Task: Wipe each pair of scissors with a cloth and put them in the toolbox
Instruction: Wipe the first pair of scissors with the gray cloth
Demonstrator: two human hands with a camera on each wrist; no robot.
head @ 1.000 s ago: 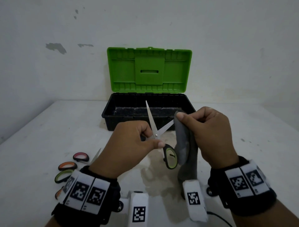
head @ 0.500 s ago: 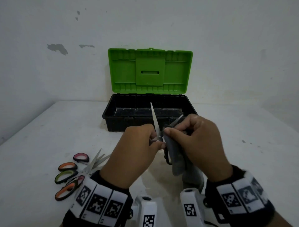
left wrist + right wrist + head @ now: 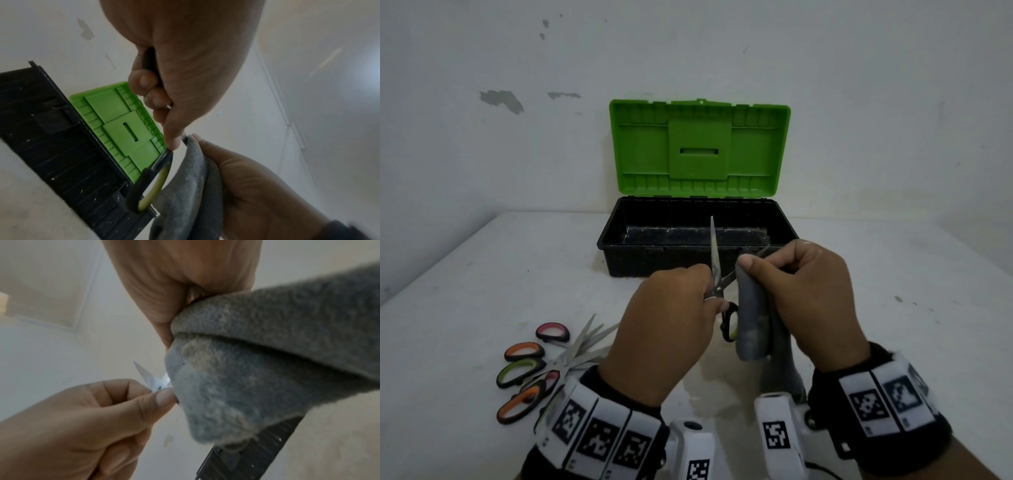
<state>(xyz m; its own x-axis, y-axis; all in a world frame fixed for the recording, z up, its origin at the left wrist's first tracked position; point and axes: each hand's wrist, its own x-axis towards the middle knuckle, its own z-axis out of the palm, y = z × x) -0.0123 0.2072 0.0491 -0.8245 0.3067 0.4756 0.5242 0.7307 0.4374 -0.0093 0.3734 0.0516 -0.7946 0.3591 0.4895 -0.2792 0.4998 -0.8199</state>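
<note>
With the toolbox (image 3: 616, 255) apparently empty and other scissors (image 3: 558, 363) waiting on the table (image 3: 482, 274), the left hand (image 3: 671, 315) grips opened scissors (image 3: 717, 274) while the right hand (image 3: 808, 294) pinches the cloth (image 3: 751, 325) around one blade.

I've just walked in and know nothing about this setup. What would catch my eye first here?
Probably the toolbox at the back of the table, its bright green lid standing open against the wall. In front of it, the left hand holds open scissors while the right hand pinches a grey cloth around one blade. More scissors with coloured handles lie piled at the table's left.
</note>
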